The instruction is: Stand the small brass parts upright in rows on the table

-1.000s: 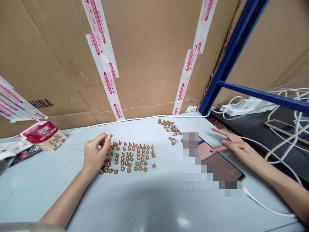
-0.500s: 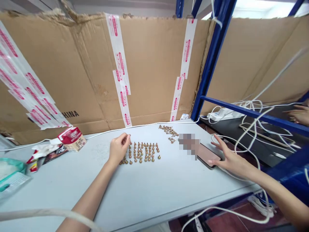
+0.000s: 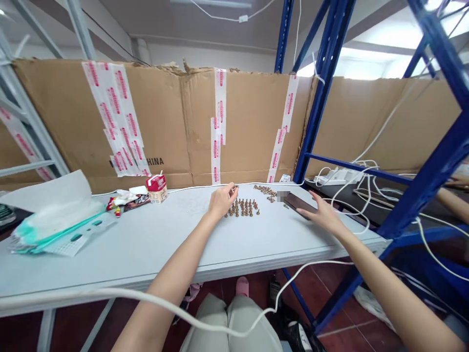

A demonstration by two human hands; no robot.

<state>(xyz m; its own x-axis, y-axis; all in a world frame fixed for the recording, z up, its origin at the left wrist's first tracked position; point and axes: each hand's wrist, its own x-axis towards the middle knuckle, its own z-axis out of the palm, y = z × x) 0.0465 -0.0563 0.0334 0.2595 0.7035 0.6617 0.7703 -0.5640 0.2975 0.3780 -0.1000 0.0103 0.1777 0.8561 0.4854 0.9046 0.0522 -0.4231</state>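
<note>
Wht folding tbl (image 3: 120,259), brass studs (image 3: 242,209) in rows, phone (image 3: 299,204), wipes pkg (image 3: 54,225)

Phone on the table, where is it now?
In the head view, the phone lies far back on the table, right of the loose brass rivets and next to the right hand.

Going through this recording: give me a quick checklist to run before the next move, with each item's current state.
Left hand holding a stud: cannot tell; its fingertips are pinched together, but any small item there is too small to see.
Brass-coloured studs standing upright in rows: ok.
Loose pile of brass-coloured studs apart from the rows: ok.
Right hand clear of the rows: ok; its fingers reach to a dark phone.
Left forearm free of cable: not ok; a white cable crosses it in this view.
</note>
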